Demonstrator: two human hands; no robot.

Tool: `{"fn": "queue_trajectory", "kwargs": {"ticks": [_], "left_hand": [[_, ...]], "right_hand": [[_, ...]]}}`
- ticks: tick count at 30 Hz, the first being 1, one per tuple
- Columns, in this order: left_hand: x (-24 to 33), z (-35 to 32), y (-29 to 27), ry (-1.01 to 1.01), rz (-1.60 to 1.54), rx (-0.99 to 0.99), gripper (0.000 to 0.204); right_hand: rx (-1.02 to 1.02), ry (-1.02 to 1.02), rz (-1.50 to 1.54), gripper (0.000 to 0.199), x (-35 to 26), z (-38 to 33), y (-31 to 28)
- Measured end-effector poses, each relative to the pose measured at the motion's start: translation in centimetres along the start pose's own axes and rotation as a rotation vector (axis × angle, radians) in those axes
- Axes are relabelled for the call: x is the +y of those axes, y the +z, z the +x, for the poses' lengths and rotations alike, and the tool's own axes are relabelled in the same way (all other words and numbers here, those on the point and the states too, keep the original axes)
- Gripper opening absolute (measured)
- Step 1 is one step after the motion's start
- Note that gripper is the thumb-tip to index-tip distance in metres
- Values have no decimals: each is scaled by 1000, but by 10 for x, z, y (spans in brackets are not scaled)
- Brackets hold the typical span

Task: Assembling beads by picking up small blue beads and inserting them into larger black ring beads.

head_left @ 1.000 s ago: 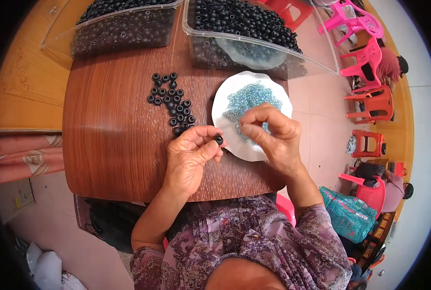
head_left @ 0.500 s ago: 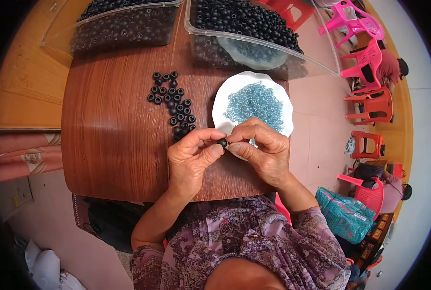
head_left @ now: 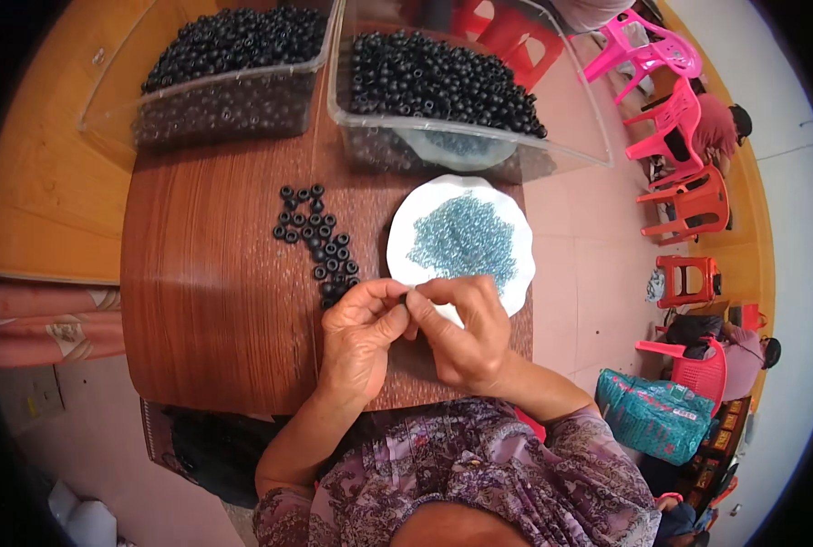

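Note:
Over the table's near edge, my left hand (head_left: 359, 337) pinches a black bead (head_left: 404, 299) between thumb and forefinger. My right hand (head_left: 468, 337) meets it there, thumb and fingers pressed together against the bead. Whatever tiny thing the right fingers may hold is hidden. Just beyond my left hand lies a loose group of round black beads (head_left: 320, 232) with holes in them. A white plate (head_left: 397, 223) with a wavy rim stands beyond my right hand. On it is a heap of tiny, shiny blue-grey pieces (head_left: 466, 237), too small to name.
Two clear plastic bins, one at the far left (head_left: 229, 82) and one at the far middle (head_left: 334, 100), hold many black beads. The brown wooden table (head_left: 215, 301) carries everything. Pink and red chairs (head_left: 698, 205), seated people and a teal package (head_left: 653, 415) are off to the right.
The view has shifted, so the table and bins sit lower in it. My right hand has turned inward, its fingers now overlapping the bead that my left hand still pinches.

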State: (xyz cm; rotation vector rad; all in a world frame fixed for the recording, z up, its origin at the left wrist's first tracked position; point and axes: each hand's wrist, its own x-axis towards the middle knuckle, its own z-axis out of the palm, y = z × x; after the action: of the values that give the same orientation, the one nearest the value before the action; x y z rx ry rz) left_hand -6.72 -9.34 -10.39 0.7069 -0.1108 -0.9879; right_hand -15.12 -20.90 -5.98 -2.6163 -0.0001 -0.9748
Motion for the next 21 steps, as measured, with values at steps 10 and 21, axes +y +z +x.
{"fn": "queue_trajectory", "kwargs": {"ticks": [10,21], "left_hand": [[13,5,10,33,59,18,18],[23,19,10,-169,-21,-155,21]], "right_hand": [[-46,42,96,39,6,4,-6],[-48,-45,83,31,47,76,-81]]}}
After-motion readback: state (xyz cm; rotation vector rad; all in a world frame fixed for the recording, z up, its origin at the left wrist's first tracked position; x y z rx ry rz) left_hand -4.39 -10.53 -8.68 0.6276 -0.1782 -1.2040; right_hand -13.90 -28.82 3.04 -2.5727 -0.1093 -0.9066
